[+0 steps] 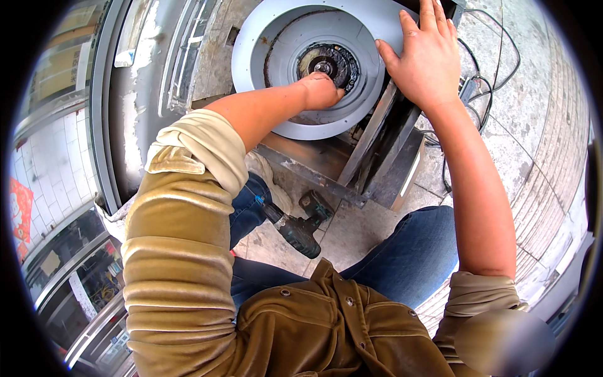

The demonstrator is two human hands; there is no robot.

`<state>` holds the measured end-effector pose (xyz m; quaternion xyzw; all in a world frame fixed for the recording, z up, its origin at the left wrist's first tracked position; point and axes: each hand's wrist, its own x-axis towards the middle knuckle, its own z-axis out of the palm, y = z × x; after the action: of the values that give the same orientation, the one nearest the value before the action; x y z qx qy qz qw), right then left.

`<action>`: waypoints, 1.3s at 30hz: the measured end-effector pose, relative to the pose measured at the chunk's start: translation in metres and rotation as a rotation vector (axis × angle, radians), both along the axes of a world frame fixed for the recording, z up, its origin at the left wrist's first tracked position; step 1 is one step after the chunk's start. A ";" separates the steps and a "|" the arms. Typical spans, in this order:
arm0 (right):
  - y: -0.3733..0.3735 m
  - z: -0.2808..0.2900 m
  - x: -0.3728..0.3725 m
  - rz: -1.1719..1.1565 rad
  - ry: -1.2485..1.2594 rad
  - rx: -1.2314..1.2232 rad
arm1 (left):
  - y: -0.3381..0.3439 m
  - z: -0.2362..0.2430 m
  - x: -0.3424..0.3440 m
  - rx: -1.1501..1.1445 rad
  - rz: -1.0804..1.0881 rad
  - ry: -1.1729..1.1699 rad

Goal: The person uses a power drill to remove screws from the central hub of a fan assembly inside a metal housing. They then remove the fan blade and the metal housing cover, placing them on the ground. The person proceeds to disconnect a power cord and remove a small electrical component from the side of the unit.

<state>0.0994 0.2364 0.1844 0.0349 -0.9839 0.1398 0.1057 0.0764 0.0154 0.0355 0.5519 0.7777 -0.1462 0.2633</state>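
Note:
My left hand (323,92) reaches into a round grey metal fan housing (249,60), close to the greasy dark hub (347,63) at its centre. Its fingers are curled at the lower edge of the hub, and whatever they grip is hidden beneath the hand. Toward the upper right, my right hand (428,60) lies with fingers stretched out and thumb apart on the flat plate beside the housing's rim. Nothing shows in its grasp. A shiny round shaft end (322,67) stands in the middle of the hub.
The housing rests on a dark steel frame (314,162). On the paving between my knees lies a cordless drill (295,229) with a bit fitted. Black cables (487,94) loop over the tiles at the right. A metal door frame (103,107) borders the left.

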 end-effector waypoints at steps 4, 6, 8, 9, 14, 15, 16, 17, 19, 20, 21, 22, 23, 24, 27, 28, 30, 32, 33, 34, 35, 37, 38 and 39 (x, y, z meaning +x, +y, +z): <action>0.002 0.001 -0.001 -0.004 -0.005 0.000 | 0.010 0.004 0.005 -0.106 0.044 0.045; 0.001 0.001 0.000 -0.006 -0.012 0.005 | 0.013 0.004 0.009 -0.142 0.168 0.043; 0.000 0.002 0.000 -0.003 -0.017 0.004 | 0.012 0.002 0.013 -0.168 0.319 0.023; -0.001 0.003 0.000 -0.001 -0.020 0.001 | 0.011 0.001 0.013 -0.185 0.370 0.009; 0.001 -0.002 -0.001 -0.002 0.002 0.009 | 0.014 0.007 0.016 -0.120 0.769 -0.162; 0.005 -0.011 -0.004 0.004 0.028 0.020 | 0.016 0.007 0.015 -0.125 0.835 -0.193; 0.006 -0.015 -0.005 0.014 0.053 0.029 | 0.017 0.006 0.015 -0.133 0.905 -0.224; 0.006 -0.016 -0.005 0.016 0.054 0.025 | 0.017 0.006 0.015 -0.139 0.974 -0.255; 0.005 -0.012 -0.005 0.017 0.055 0.020 | 0.016 0.002 0.015 -0.099 1.203 -0.309; 0.004 -0.007 -0.003 0.009 0.028 0.006 | 0.017 0.000 0.015 -0.077 1.315 -0.337; 0.000 0.001 0.000 0.001 0.000 -0.008 | 0.016 -0.001 0.014 -0.141 1.351 -0.385; -0.002 0.007 0.002 -0.010 -0.023 -0.018 | 0.020 0.005 0.012 -0.201 1.382 -0.432; -0.001 0.008 0.001 -0.011 -0.024 -0.018 | 0.021 0.009 0.009 -0.263 1.412 -0.478; 0.000 0.009 0.000 -0.011 -0.024 -0.018 | 0.016 0.003 0.008 -0.180 1.215 -0.349; 0.000 0.007 0.001 -0.001 -0.020 -0.024 | -0.002 -0.004 0.006 -0.147 0.582 -0.103; 0.001 0.004 0.000 -0.002 -0.021 -0.019 | 0.004 0.004 0.005 -0.146 0.383 -0.039; 0.008 -0.010 -0.004 -0.003 0.027 0.014 | 0.009 0.018 0.004 -0.146 -0.013 0.100; 0.004 -0.008 -0.004 0.005 0.033 0.012 | 0.003 0.015 0.005 -0.062 0.055 0.033; 0.001 -0.004 -0.002 0.003 0.014 -0.001 | 0.002 0.013 0.004 -0.092 0.081 -0.007; -0.001 0.000 -0.002 -0.004 -0.003 -0.013 | 0.003 0.013 0.003 -0.122 0.102 -0.045; -0.002 0.000 -0.002 -0.007 0.002 -0.008 | 0.005 0.011 0.004 -0.156 0.170 -0.044; 0.001 -0.001 -0.001 -0.014 0.014 0.000 | 0.009 0.006 0.008 -0.226 0.304 -0.041; 0.003 -0.004 -0.002 -0.002 0.025 0.009 | 0.002 -0.003 0.009 -0.160 0.399 -0.056; 0.006 -0.010 -0.004 0.009 0.035 0.018 | -0.006 -0.012 0.010 -0.093 0.493 -0.072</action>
<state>0.0956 0.2422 0.1747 0.0427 -0.9829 0.1307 0.1221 0.0867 0.0096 0.0239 0.3376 0.8714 -0.0935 0.3434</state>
